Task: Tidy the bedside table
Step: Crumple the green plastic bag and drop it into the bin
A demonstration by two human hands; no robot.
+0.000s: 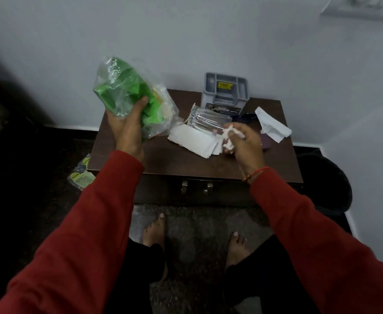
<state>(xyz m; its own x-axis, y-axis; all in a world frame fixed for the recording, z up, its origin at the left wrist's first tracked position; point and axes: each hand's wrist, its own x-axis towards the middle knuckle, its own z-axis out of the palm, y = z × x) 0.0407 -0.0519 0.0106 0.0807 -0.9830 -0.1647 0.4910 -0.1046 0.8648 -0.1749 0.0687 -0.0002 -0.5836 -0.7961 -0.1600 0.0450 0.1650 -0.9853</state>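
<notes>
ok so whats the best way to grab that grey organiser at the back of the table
Grip the grey organiser across its two short outer walls, coming from above and the front. It stands upright near the table's back edge, close to the wall, so rear access looks tight. Its open top is split into compartments, so the rim gives firm edges. The right hand is nearer but holds crumpled paper.
</notes>
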